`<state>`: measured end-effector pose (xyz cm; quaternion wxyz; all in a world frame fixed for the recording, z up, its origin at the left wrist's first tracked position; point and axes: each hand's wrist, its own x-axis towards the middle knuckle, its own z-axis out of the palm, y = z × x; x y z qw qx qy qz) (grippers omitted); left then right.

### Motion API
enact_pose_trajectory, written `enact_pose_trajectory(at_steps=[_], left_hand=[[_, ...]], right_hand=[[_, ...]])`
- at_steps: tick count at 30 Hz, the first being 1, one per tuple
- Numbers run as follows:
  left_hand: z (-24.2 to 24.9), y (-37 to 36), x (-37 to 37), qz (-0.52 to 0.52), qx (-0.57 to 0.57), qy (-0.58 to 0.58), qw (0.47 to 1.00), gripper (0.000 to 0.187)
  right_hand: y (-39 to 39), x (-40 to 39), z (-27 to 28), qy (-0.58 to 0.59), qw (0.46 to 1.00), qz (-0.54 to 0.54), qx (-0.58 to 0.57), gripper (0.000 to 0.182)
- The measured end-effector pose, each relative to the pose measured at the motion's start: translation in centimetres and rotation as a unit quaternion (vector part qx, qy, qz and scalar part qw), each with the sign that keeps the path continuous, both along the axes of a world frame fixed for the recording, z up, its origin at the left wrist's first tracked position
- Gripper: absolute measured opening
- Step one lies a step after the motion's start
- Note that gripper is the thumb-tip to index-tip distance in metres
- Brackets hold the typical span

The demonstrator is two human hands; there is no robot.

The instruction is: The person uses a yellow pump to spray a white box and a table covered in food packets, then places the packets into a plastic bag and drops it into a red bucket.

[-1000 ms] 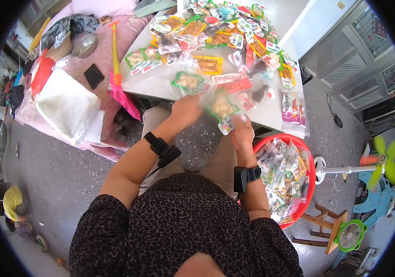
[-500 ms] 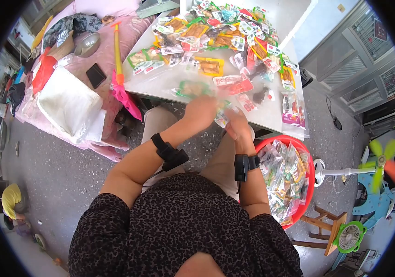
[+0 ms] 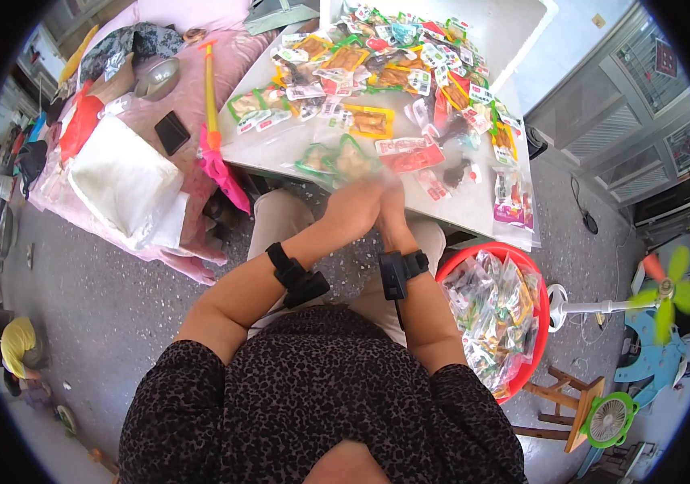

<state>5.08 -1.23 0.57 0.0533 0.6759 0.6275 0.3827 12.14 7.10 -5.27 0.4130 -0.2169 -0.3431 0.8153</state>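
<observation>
My left hand (image 3: pixel 355 206) and my right hand (image 3: pixel 392 208) meet at the table's front edge, fingers curled in and blurred at the tips. Whatever lies between them is hidden. Just beyond my fingers are a green-edged clear food packet (image 3: pixel 353 158) and a second green-edged packet (image 3: pixel 316 159) on its left. A red-and-clear packet (image 3: pixel 411 153) lies to the right, with a small pink-and-white packet (image 3: pixel 434 184) nearer the edge. Further in lies a yellow-edged packet (image 3: pixel 369 121) of brown food.
Many mixed food packets (image 3: pixel 393 64) are heaped at the back of the white table (image 3: pixel 260 152). A red basin (image 3: pixel 540 323) full of packets stands at my right, near a wooden stool (image 3: pixel 583 403) and a fan (image 3: pixel 665 288). On the left is a pink-covered bed (image 3: pixel 192 105).
My right hand has moved left and up against my left hand. The clear packet seen between them is now out of sight. The green-edged packets by the edge show more fully.
</observation>
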Motion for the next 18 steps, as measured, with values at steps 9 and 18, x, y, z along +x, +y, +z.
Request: enact_pose_trajectory(at_steps=[9, 18], left_hand=[[1.5, -0.7, -0.1, -0.021, 0.046, -0.006, 0.999, 0.022], [0.1, -0.5, -1.5, -0.035, 0.097, -0.005, 0.995, 0.013]], right_hand=[[0.7, 1.1, 3.3, -0.179, 0.972, 0.091, 0.124, 0.015], [0.9, -2.0, -1.3, -0.076, 0.989, 0.075, 0.105, 0.014]])
